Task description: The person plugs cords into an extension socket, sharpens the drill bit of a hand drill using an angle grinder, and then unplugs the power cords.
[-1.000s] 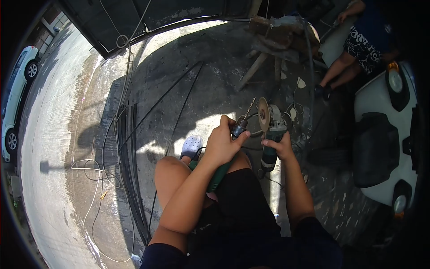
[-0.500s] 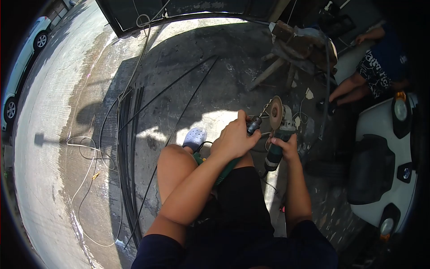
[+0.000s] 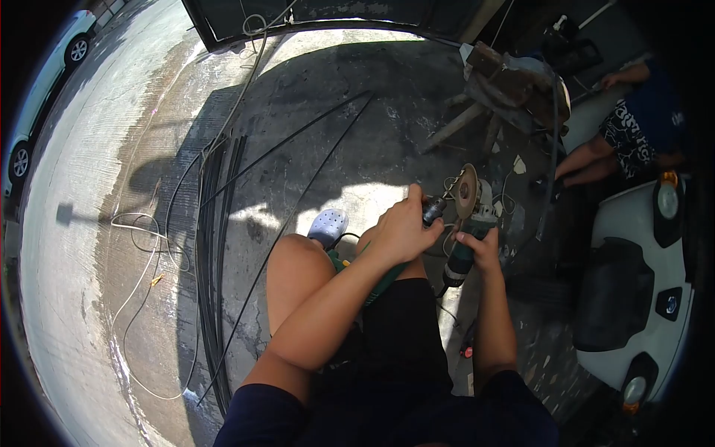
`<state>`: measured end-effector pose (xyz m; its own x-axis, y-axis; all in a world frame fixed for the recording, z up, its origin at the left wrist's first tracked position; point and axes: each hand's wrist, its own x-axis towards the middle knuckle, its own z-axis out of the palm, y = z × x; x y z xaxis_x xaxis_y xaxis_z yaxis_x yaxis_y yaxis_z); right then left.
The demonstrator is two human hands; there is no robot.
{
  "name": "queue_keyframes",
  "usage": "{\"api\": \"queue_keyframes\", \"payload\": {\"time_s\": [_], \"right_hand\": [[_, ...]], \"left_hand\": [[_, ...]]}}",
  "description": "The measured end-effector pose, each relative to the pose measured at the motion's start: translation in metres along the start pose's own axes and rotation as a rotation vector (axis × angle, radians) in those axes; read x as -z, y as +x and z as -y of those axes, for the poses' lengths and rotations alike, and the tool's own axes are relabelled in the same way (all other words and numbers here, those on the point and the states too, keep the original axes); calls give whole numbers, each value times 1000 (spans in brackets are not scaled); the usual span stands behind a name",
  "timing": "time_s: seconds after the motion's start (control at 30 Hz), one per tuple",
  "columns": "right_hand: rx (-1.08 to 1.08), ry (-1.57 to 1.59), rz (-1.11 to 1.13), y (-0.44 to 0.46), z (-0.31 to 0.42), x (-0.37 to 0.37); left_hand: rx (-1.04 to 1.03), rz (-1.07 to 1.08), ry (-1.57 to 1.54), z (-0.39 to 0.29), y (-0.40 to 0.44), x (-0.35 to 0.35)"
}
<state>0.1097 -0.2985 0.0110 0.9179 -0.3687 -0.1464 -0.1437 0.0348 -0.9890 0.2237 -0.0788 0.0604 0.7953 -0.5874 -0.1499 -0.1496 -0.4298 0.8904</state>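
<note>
My left hand (image 3: 406,232) is closed around the front of a green-bodied power drill (image 3: 383,287), which lies along my right thigh. The dark chuck (image 3: 432,210) pokes out between thumb and fingers and points at the grinder. My right hand (image 3: 480,247) grips an angle grinder (image 3: 460,261) by its dark green body, with the thumb across it. The grinder's brown disc (image 3: 466,191) stands on edge just beyond the chuck. Whether a bit in the chuck touches the disc cannot be made out.
Long dark metal bars (image 3: 212,276) lie on the concrete to the left, beside loose cables (image 3: 160,238). A rusty bench on legs (image 3: 514,82) stands ahead right. Another person (image 3: 633,127) is near it. A white vehicle front (image 3: 640,223) is at the right.
The view has shifted slightly, so the surroundings sit a little lower and further right. Both hands keep their holds on the drill and the angle grinder.
</note>
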Motion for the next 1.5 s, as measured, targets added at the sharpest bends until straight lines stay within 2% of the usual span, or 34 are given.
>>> {"api": "queue_keyframes", "payload": {"time_s": [1.5], "right_hand": [[-75,-1,-14,7,-12,3]], "left_hand": [[14,36,3,-3,-1,2]]}}
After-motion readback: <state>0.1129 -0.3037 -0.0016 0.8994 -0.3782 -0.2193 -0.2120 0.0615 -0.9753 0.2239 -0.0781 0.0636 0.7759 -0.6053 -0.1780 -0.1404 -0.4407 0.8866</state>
